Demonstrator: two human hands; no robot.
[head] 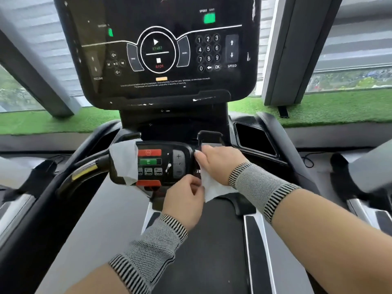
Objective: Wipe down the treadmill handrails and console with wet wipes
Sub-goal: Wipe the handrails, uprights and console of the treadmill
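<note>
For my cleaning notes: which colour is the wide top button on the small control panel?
Red. The top button shows best in the head view, just above a green button.

Console [169,49] reads SPEED, INCLINE, digits 0–9, OK, apparently START and STOP
</note>
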